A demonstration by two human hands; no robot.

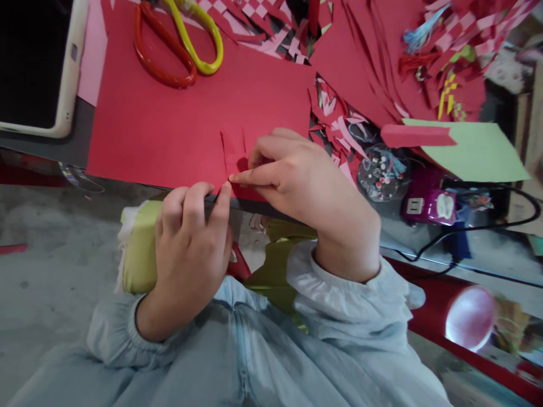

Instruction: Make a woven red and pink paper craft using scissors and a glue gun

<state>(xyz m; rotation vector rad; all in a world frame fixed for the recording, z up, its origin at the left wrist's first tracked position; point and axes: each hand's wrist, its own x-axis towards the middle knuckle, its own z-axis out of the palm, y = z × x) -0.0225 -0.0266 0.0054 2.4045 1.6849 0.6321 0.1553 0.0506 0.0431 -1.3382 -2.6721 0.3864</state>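
A large red paper sheet (169,124) lies on the table, with short slits cut into its near edge. My right hand (305,192) rests on that edge, fingers pinched round a cut red strip (233,161). My left hand (190,249) is curled at the table's edge just below, its fingertips meeting the right thumb at the bottom of the sheet. Whether the left fingers grip the paper's edge is hard to tell.
Red-handled scissors (163,53) and yellow-handled scissors (199,39) lie at the back of the sheet. A tablet (68,73) sits far left. Woven red and pink paper pieces (382,34), a green sheet (475,152), a purple device (428,203) with a black cable and a clear bead box (382,172) crowd the right.
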